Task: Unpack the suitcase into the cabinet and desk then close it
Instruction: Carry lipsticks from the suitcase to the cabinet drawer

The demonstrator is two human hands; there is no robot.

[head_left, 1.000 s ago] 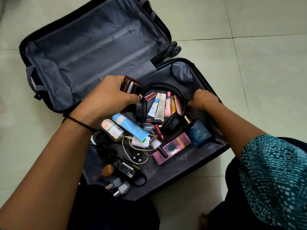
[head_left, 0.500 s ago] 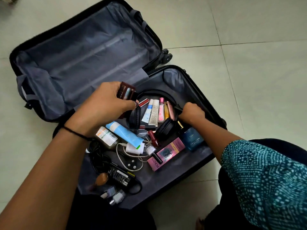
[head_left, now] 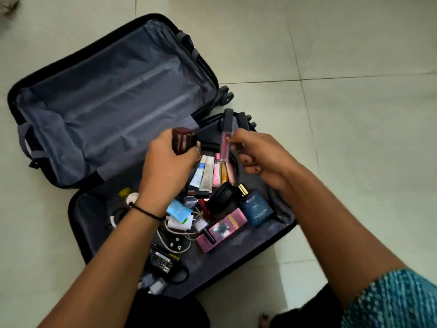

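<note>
Above the open suitcase (head_left: 236, 254), the right hand (head_left: 257, 159) pinches a pink tube (head_left: 223, 147), long axis upright, just right of the left hand (head_left: 165, 169), which grips a dark red case (head_left: 182, 140); a handover looks likely.

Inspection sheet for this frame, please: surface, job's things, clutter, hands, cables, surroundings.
Surface: tiled floor; suitcase lies open on it.
Job's things: tubes, blue perfume bottle, pink box and black headphones in the suitcase's near half; far half shows only lining.
Clutter: nothing seen.
Hands: left hand grips a dark red case; right hand pinches a pink tube above the rest.
Cables: white cable and black power adapter tangled in near half.
Surroundings: blurred object at top-left; no cabinet or desk in view.
</note>
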